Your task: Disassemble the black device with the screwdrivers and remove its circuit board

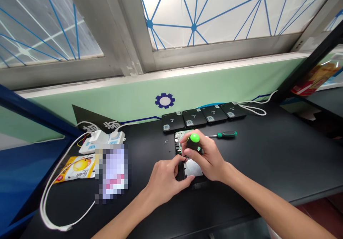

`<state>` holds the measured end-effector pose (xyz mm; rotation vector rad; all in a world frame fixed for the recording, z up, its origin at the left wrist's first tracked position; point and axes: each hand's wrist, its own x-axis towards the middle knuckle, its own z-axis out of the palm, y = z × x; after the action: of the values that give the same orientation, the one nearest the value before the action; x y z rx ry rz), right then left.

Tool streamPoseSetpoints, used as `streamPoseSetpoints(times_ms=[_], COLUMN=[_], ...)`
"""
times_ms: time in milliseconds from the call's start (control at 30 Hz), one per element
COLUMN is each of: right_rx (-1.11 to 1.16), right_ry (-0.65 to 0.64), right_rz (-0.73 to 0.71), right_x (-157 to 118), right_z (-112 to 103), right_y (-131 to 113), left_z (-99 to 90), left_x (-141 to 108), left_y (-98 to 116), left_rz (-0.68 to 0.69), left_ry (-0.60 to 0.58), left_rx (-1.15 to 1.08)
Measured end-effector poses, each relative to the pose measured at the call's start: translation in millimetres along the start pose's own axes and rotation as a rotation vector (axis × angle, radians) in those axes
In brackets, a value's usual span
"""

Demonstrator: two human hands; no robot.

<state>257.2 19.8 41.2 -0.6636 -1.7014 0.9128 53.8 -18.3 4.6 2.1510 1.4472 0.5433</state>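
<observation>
My right hand (206,156) is shut around a black screwdriver (193,142) with a bright green cap, its tip hidden under my fingers. Below it lies an opened black electronics case (180,174), showing a green circuit board (182,135) and a metal plate (193,168). My left hand (163,181) rests at the case's near left side, its fingertips pinching at the edge near a thin dark wire. A second screwdriver (226,134), black and green with a thin steel shaft, lies to the right of the case. Several tiny screws (165,141) sit to its left.
Several closed black cases (194,117) stand in a row along the wall at the back of the black desk (268,160). On the left are a white power strip (102,141), white cable (53,203), yellow snack packet (76,168) and a pixelated object (112,171).
</observation>
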Motion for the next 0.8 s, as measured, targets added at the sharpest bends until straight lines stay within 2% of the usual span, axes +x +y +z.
streamPoseSetpoints(times_ms=[133, 267, 600, 800], right_rx=[-0.04, -0.024, 0.378, 0.425], right_ry=[0.035, 0.036, 0.001, -0.014], right_rz=[-0.009, 0.046, 0.344, 0.358], right_x=[4.4, 7.0, 9.5, 10.6], right_z=[0.9, 1.4, 2.9, 2.3], right_y=[-5.0, -4.1, -2.1, -3.1], left_z=[-0.6, 0.1, 2.8, 2.5], left_x=[0.1, 0.5, -0.1, 0.7], left_y=[0.7, -0.4, -4.9, -4.1], left_rz=[-0.004, -0.005, -0.006, -0.028], left_ry=[0.006, 0.013, 0.007, -0.016], left_rx=[0.012, 0.029, 0.048, 0.042])
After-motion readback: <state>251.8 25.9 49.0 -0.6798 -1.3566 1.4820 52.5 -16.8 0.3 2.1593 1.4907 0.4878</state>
